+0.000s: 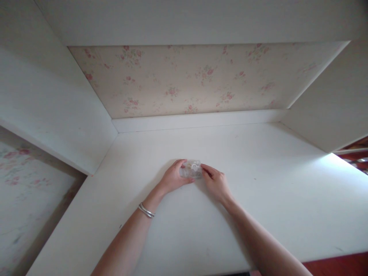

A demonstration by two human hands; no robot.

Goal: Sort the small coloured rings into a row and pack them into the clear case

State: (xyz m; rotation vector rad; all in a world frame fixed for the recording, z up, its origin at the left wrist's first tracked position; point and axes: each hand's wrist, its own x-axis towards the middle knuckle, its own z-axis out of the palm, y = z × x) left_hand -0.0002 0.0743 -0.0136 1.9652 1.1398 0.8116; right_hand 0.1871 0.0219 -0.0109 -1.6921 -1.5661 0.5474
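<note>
Near the middle of the white tabletop is a small clear plastic box (pixel 190 171) with something white and some small details showing in or on it, too small to name. My left hand (pixel 174 177) curves around its left side, thumb along the near edge and fingers at the far edge. At the box's right end, my right hand (pixel 215 182) has its fingers closed in a pinch at the upper right corner. Exactly what those fingertips grip is partly hidden. A silver bangle (pixel 146 211) circles my left wrist.
The white tabletop (pixel 273 207) is bounded by a left side panel (pixel 57 96), a right panel (pixel 327 99) and a low back strip (pixel 198 121). Floral wallpaper (pixel 186 80) covers the wall behind. An overhead board (pixel 184 23) spans the top. Reddish items (pixel 356 158) show at the far right.
</note>
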